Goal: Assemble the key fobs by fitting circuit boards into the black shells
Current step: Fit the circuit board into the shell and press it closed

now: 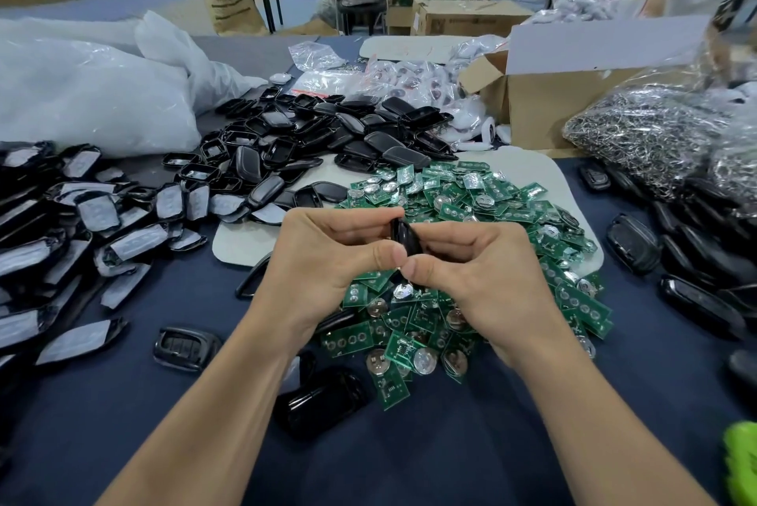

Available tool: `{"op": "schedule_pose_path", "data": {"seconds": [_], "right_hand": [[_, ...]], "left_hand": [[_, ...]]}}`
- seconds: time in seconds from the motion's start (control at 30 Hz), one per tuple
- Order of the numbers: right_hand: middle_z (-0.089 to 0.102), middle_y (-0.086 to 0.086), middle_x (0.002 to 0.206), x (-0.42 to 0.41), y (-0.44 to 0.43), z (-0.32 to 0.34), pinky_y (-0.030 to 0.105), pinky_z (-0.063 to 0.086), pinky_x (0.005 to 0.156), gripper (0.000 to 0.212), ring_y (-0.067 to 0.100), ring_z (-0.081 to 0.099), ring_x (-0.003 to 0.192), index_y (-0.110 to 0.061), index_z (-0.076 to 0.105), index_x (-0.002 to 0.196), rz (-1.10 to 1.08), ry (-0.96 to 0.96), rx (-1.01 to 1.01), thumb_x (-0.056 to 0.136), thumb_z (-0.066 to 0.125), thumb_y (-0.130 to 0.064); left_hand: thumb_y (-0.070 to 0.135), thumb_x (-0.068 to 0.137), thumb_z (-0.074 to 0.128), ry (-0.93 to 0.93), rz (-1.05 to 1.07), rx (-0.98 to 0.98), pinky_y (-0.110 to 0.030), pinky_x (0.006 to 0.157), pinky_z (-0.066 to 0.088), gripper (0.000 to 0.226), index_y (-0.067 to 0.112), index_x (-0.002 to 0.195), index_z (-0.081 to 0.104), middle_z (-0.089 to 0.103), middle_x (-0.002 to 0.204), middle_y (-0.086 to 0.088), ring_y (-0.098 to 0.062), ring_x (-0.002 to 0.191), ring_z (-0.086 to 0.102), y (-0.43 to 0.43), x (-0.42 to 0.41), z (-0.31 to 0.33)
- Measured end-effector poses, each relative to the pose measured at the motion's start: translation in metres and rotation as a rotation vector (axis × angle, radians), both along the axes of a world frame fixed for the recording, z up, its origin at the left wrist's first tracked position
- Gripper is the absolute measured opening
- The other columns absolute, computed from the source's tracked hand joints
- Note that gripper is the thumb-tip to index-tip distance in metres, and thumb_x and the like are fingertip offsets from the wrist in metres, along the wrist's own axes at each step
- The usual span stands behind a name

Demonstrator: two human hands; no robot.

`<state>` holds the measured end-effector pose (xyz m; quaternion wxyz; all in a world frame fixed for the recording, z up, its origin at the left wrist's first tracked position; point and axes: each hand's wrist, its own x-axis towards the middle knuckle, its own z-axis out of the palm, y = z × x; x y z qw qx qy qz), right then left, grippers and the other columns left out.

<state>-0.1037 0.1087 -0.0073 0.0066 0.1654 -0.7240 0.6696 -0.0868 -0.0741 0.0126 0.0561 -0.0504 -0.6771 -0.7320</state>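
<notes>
Navy cloth covers my table (pixel 409 460), pretty matte. Toward the back sits a glossy heap of black shells (pixel 327 133), rounded oblong things. Closer in is a jumbled pile of flat green circuit boards (pixel 471 198) with shiny round coin cells on them. My left hand (pixel 323 260) and right hand (pixel 487 272) are curled right above that pile. They're pinching one smooth fob shell (pixel 404 237) between them, thumb tips almost touching below it.

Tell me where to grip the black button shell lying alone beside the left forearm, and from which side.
Pinch the button shell across its two long edges, coming down from above. It lies flat, buttons up, on the blue tablecloth, with bare cloth along both edges, which should leave room to reach in.
</notes>
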Motion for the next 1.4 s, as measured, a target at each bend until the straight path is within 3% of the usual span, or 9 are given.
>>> {"op": "schedule_pose_path", "data": {"seconds": [0.1, 0.23, 0.47, 0.63, 0.7, 0.8, 1.03, 1.23, 1.4], "right_hand": [[0.08, -0.016, 0.095, 0.004, 0.002, 0.001, 0.029, 0.061, 0.089, 0.037, 0.003, 0.076, 0.093, -0.035, 0.082, 0.103, -0.047, 0.03, 0.085, 0.073, 0.094, -0.017], [0.072, -0.037, 0.089, 0.017, -0.006, 0.003, 0.01, 0.054, 0.087, 0.04, -0.013, 0.07, 0.093, -0.044, 0.075, 0.104, -0.136, 0.117, 0.175, 0.075, 0.093, -0.022], [0.076, -0.029, 0.09, 0.026, -0.019, -0.004, 0.011, 0.055, 0.077, 0.053, -0.004, 0.074, 0.087, -0.059, 0.075, 0.092, -0.164, 0.124, 0.091, 0.079, 0.088, -0.011], [0.075, -0.03, 0.09, 0.03, -0.018, -0.015, 0.015, 0.057, 0.077, 0.057, -0.004, 0.074, 0.085, -0.061, 0.074, 0.097, -0.258, 0.116, 0.134, 0.077, 0.09, -0.01], [0.074, -0.033, 0.09, 0.029, -0.017, -0.015, 0.015, 0.056, 0.079, 0.06, -0.006, 0.072, 0.086, -0.06, 0.074, 0.103, -0.295, 0.141, 0.169, 0.074, 0.092, -0.01], [0.069, -0.043, 0.094, 0.024, -0.02, -0.015, 0.003, 0.047, 0.084, 0.065, -0.018, 0.066, 0.093, -0.059, 0.07, 0.11, -0.317, 0.19, 0.207, 0.072, 0.092, -0.011], [0.059, -0.055, 0.084, 0.016, -0.02, -0.021, -0.005, 0.038, 0.083, 0.058, -0.027, 0.059, 0.091, -0.04, 0.075, 0.116, -0.283, 0.288, 0.254, 0.071, 0.091, -0.007], [0.06, -0.05, 0.078, 0.01, -0.013, -0.02, 0.007, 0.053, 0.08, 0.037, -0.017, 0.068, 0.088, -0.036, 0.08, 0.109, -0.214, 0.221, 0.23, 0.076, 0.092, -0.022], [0.073, -0.036, 0.09, 0.013, -0.008, -0.012, 0.012, 0.056, 0.079, 0.04, -0.01, 0.072, 0.086, -0.043, 0.076, 0.107, -0.115, 0.176, 0.183, 0.079, 0.09, -0.017]], "left_hand": [[0.011, 0.057, 0.09, -0.019, -0.011, -0.008, -0.026, 0.079, 0.062, 0.047, 0.01, 0.103, 0.082, 0.081, 0.095, -0.013, -0.027, 0.09, 0.08, 0.0, 0.0, -0.002], [0.018, 0.052, 0.092, -0.043, -0.014, 0.001, -0.024, 0.077, 0.062, 0.045, 0.017, 0.096, 0.084, 0.081, 0.093, -0.011, -0.025, 0.089, 0.08, -0.002, 0.002, 0.002], [0.017, 0.053, 0.1, -0.065, -0.012, -0.153, -0.033, 0.082, 0.062, 0.046, 0.031, 0.095, 0.085, 0.082, 0.09, -0.005, -0.022, 0.089, 0.079, -0.01, 0.001, 0.001], [0.039, 0.06, 0.086, -0.05, 0.058, -0.219, -0.036, 0.083, 0.063, 0.03, 0.04, 0.089, 0.084, 0.082, 0.088, 0.006, -0.014, 0.088, 0.079, -0.001, 0.0, -0.001], [0.036, 0.065, 0.085, -0.031, 0.095, -0.206, -0.03, 0.078, 0.063, 0.022, 0.041, 0.086, 0.084, 0.081, 0.085, 0.008, -0.012, 0.084, 0.079, 0.002, 0.001, -0.001], [0.025, 0.071, 0.082, -0.023, 0.15, -0.214, -0.022, 0.074, 0.061, 0.021, 0.043, 0.083, 0.084, 0.081, 0.082, 0.01, -0.009, 0.082, 0.078, 0.003, -0.001, -0.006], [0.018, 0.076, 0.082, -0.067, 0.2, -0.18, -0.04, 0.081, 0.065, 0.018, 0.032, 0.087, 0.085, 0.081, 0.083, 0.004, -0.015, 0.085, 0.079, 0.004, -0.004, -0.012], [0.012, 0.069, 0.091, -0.093, 0.018, -0.138, -0.029, 0.086, 0.061, 0.041, 0.024, 0.107, 0.083, 0.082, 0.098, -0.004, -0.02, 0.098, 0.078, -0.005, -0.004, -0.01], [0.029, 0.06, 0.094, -0.119, -0.056, -0.033, -0.024, 0.084, 0.059, 0.046, 0.022, 0.104, 0.084, 0.081, 0.102, -0.008, -0.023, 0.099, 0.077, -0.009, -0.006, -0.006]]}}
